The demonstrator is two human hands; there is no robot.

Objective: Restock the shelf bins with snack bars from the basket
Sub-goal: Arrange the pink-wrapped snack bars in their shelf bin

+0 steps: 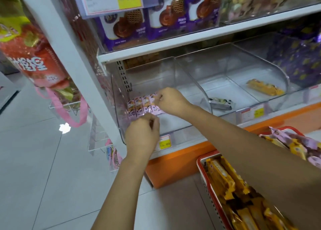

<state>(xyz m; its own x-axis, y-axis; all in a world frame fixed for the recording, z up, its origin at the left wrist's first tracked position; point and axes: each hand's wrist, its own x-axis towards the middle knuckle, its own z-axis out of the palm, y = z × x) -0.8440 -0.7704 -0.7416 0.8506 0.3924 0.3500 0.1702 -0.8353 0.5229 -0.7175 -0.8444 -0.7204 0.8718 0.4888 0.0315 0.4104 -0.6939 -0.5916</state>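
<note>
Red strawberry-print bag [34, 59] hangs far left of both hands, its pink strap [69, 115] looping below over pale floor tiles [34, 160]. Next comes the clear bin [116, 108], left-most on the lower shelf. A row of pink bars [139, 107] lies flat inside, side by side, btwn the two hands.

L hand [142, 134] sits at the bars' near ends, knuckles up, fingers curled under. Fingertips meet the wrappers, but can't tell if it really grips one. Yellow price tag [165, 143] is just right of that hand, on the bin front. R hand [171, 101] is further in at the row's right end, thumb & fingertips pinching the far end of the last bar.

Right of the R hand, the 2nd bin [217, 83] holds one dark-and-white bar [220, 103]; the 3rd bin [251, 68] has one yellow bar [265, 89]. Above the hands, purple boxes [125, 28] w/ waffle pics stand on the upper shelf. Orange shelf base [173, 162] runs below the hands.

Bottom right, under the R forearm, is a red-rimmed basket [199, 160] packed w/ yellow bars [224, 181]. Pink packs [298, 141] are heaped behind it.
</note>
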